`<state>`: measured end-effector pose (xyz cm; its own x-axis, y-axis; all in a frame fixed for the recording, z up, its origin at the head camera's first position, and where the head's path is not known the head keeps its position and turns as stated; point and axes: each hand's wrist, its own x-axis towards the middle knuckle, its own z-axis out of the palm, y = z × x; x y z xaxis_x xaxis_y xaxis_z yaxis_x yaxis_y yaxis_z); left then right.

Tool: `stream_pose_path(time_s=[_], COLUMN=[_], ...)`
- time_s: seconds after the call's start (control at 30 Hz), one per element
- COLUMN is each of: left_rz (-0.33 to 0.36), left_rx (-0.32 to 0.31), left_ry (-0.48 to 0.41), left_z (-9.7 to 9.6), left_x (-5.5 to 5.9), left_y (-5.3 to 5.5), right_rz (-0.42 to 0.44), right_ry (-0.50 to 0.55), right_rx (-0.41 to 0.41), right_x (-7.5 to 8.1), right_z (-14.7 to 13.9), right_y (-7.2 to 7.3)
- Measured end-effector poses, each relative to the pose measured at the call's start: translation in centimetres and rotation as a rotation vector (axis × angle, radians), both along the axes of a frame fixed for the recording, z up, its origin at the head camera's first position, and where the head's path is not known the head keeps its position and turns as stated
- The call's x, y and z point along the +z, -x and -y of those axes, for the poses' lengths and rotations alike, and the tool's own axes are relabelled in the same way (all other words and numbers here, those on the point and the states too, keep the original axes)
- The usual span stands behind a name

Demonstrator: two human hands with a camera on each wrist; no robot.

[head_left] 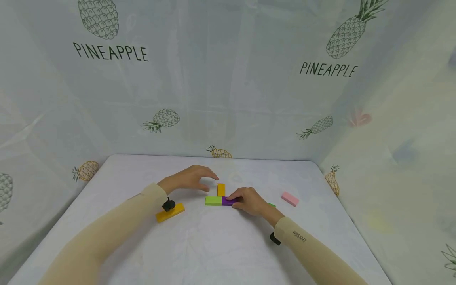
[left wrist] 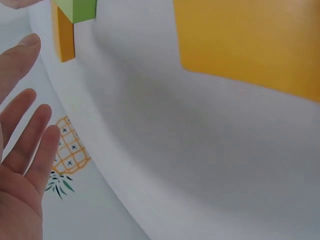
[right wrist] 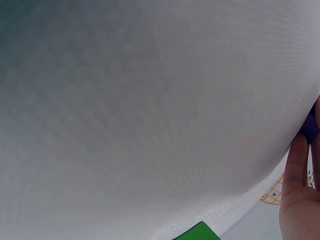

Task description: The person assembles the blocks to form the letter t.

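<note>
In the head view my right hand (head_left: 249, 201) pinches a purple block (head_left: 228, 201) between thumb and fingers. That block lies end to end with a lime green block (head_left: 213, 201) on the white table. Behind the place where they meet, an orange block (head_left: 221, 189) points away from me. My left hand (head_left: 193, 177) hovers to the left of this group, fingers spread and holding nothing. In the left wrist view its fingers (left wrist: 37, 135) look loosely extended, apart from the green block (left wrist: 84, 9).
A longer orange block (head_left: 170, 213) lies below my left wrist. A green block (head_left: 272, 205) is mostly hidden behind my right wrist, and a pink block (head_left: 290, 198) sits farther right. A pineapple-print curtain (head_left: 228, 79) hangs behind the table.
</note>
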<state>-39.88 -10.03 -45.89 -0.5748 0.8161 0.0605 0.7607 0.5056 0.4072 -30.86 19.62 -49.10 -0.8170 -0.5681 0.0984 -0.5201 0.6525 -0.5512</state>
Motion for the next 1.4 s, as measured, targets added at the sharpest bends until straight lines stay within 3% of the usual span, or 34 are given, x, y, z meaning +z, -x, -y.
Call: stream_pose_path(time_s=[0.5, 0.9, 1.1, 1.27, 1.4], left_rz=[0.087, 0.16, 0.183, 0.249, 0.298], left_rx=[0.078, 0.164, 0.179, 0.198, 0.177], left_ry=[-0.066, -0.108, -0.136, -0.131, -0.142], left_z=[4.1, 8.1, 9.9, 11.2, 12.2], left_x=[0.1, 0.3, 0.0, -0.5, -0.9], left_y=[-2.0, -4.9, -6.1, -7.1, -7.8], right_rz=[0.016, -0.005, 0.01, 0.014, 0.002], right_ry=[-0.005, -0.007, -0.012, -0.016, -0.016], right_rx=[-0.02, -0.015, -0.028, -0.032, -0.026], right_x=[-0.3, -0.3, -0.2, -0.2, -0.1], right_z=[-0.1, 0.0, 0.1, 0.1, 0.1], right_y=[0.0, -0.2, -0.3, -0.2, -0.2])
